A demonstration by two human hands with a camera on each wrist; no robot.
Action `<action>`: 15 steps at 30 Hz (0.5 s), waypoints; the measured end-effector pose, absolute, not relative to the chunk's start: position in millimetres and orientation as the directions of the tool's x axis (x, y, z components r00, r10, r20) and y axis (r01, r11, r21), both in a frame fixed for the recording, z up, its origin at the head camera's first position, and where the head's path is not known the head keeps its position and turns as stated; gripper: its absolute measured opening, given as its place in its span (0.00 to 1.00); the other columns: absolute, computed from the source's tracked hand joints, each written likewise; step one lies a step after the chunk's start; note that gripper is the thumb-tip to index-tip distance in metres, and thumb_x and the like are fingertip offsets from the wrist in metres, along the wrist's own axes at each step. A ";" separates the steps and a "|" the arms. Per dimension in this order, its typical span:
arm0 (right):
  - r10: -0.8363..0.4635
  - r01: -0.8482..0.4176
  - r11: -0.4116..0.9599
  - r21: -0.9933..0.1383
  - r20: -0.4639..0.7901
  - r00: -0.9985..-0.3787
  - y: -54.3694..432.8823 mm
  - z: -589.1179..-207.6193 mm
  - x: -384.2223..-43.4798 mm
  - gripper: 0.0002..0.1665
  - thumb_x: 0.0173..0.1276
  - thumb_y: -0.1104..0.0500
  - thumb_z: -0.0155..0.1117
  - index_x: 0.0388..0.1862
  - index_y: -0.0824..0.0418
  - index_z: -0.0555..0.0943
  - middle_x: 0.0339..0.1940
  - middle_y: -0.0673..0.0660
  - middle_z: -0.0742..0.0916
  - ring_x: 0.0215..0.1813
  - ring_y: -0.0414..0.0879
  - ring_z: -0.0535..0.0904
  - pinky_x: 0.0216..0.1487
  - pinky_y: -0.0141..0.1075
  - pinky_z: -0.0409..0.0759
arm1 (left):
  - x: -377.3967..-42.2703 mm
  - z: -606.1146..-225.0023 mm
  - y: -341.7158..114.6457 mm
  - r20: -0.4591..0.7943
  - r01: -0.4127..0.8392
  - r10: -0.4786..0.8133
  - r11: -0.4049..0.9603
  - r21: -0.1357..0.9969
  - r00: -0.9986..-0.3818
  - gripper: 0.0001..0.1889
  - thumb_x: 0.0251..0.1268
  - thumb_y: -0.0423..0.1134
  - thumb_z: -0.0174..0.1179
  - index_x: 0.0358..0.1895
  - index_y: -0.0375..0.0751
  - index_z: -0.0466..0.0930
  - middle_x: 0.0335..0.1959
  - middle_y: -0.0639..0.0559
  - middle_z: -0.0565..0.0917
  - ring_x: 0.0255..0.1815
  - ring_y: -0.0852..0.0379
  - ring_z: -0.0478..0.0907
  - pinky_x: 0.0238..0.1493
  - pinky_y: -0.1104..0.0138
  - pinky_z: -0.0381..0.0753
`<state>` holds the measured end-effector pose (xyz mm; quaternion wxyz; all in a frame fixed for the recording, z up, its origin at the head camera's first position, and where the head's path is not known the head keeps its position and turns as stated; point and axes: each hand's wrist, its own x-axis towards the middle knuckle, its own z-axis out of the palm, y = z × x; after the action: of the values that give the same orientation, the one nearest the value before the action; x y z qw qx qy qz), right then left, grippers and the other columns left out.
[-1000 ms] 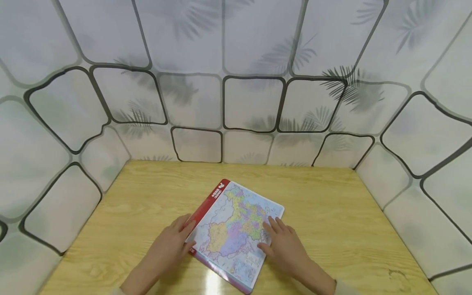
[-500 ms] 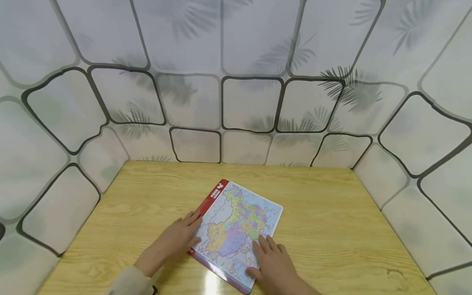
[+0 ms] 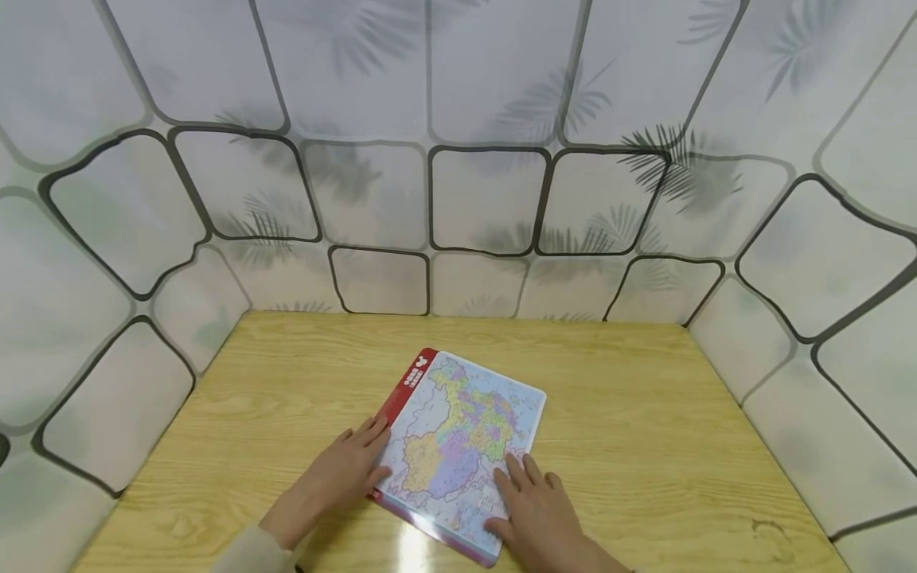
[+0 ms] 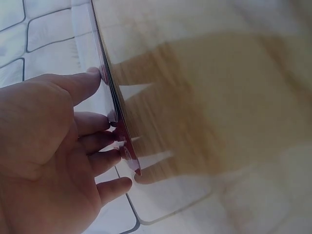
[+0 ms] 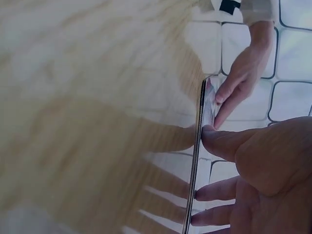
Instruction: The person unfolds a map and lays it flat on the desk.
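A thin, glossy map (image 3: 458, 454) with a red title strip lies flat and turned at an angle on the wooden table. My left hand (image 3: 344, 469) rests at its left side, fingers over the red strip and thumb near the lower corner. In the left wrist view the extended fingertips of the left hand (image 4: 53, 146) touch the map's edge (image 4: 127, 139). My right hand (image 3: 537, 509) touches the lower right edge, fingers spread and thumb on the surface. In the right wrist view, the thumb and fingers of the right hand (image 5: 263, 175) meet the thin edge (image 5: 195, 170).
The light wooden table (image 3: 645, 414) stretches around the map on both sides and behind it. A patterned cloth wall (image 3: 487, 199) encloses the back and both sides. Light glares off the table near the front.
My right hand has slid toward me along the map's right edge, and my left hand has shifted a little rightward. The map has turned slightly counterclockwise, its top corner moving left.
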<state>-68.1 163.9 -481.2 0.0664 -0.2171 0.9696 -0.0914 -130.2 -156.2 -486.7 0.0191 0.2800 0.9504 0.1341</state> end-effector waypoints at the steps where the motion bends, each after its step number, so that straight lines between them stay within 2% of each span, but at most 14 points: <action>1: -0.434 -0.407 0.888 -0.211 -0.097 -0.896 165.0 -481.1 -69.0 0.46 0.71 0.32 0.61 0.73 0.65 0.74 0.76 0.70 0.71 0.76 0.71 0.65 0.65 0.69 0.70 | -129.4 -487.3 -156.3 0.041 0.530 0.539 0.807 0.261 -0.841 0.32 0.72 0.45 0.64 0.69 0.23 0.73 0.74 0.31 0.70 0.75 0.33 0.65 0.69 0.38 0.69; 15: -0.431 -0.390 0.872 -0.298 -0.088 -0.898 184.0 -482.1 -80.6 0.43 0.67 0.40 0.70 0.71 0.66 0.76 0.75 0.71 0.72 0.74 0.73 0.66 0.62 0.71 0.70 | -112.5 -484.1 -155.7 0.046 0.560 0.565 0.798 0.225 -0.824 0.30 0.72 0.46 0.64 0.67 0.24 0.75 0.72 0.30 0.72 0.74 0.32 0.67 0.70 0.42 0.69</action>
<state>-80.6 184.0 -482.1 0.0759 -0.2129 0.9644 -0.1375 -112.5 -155.7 -484.1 0.0115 0.2966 0.9480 0.1150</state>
